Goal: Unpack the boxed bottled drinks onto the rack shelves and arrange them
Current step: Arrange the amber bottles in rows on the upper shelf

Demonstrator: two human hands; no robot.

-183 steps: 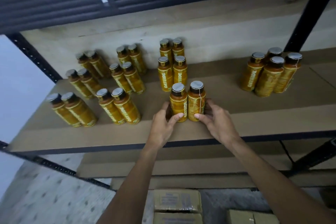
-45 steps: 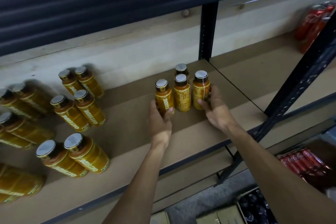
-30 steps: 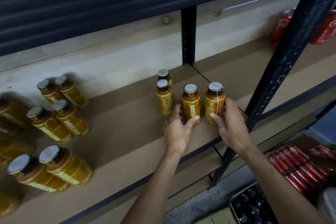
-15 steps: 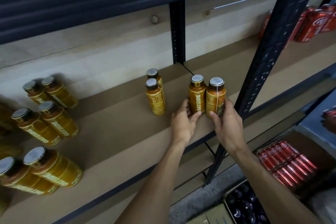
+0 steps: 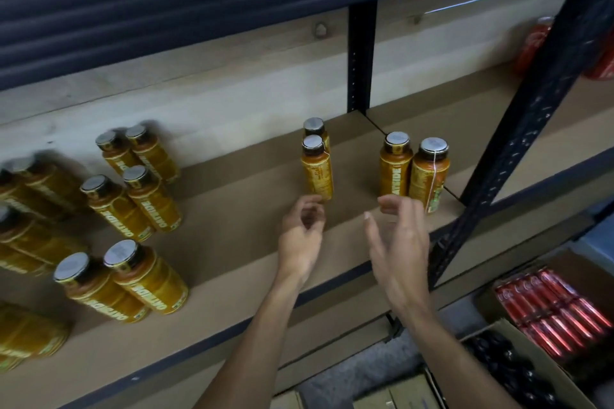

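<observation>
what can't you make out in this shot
Head view only.
- Rear bottle: mostly hidden behind the front bottle.
- Red cans: mostly behind the rack post.
- Far-left bottles: cut by the frame edge, blurred.
- Boxed dark bottles: too dark to count.

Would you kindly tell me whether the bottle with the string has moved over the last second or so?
Yes. The bottle has slid right along the shelf, toward the front post, and now stands at the shelf's right end.
</observation>
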